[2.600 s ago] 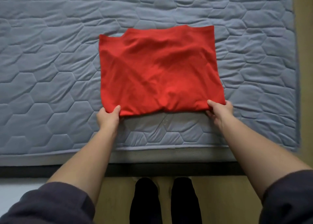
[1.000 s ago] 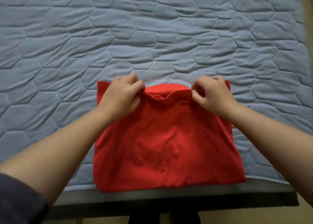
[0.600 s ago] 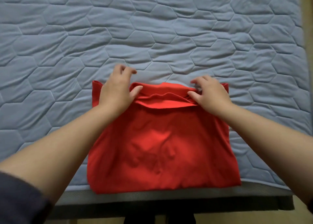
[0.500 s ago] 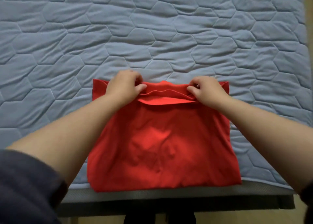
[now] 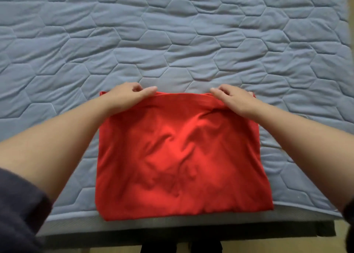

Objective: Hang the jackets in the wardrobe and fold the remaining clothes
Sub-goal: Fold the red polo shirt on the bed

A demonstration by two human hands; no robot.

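A red garment (image 5: pixel 178 157), folded into a rough rectangle, lies on the blue-grey quilted mattress (image 5: pixel 172 42) close to its near edge. My left hand (image 5: pixel 128 96) is at the far left corner of the garment, fingers curled over its far edge and thumb lying along it. At the far right corner my right hand (image 5: pixel 234 99) grips the same edge in the same way. The far edge runs straight between both hands. Soft creases cross the middle of the cloth.
The mattress stretches far beyond the garment, left and right. Its near border (image 5: pixel 172 226) and a dark bed frame (image 5: pixel 191 237) run just below the garment. A strip of wooden floor (image 5: pixel 351 13) shows at the right.
Both hands moved from the near corners to the far edge. The loose flap that stood up between them half a second ago now lies flat, and the far edge is straight.
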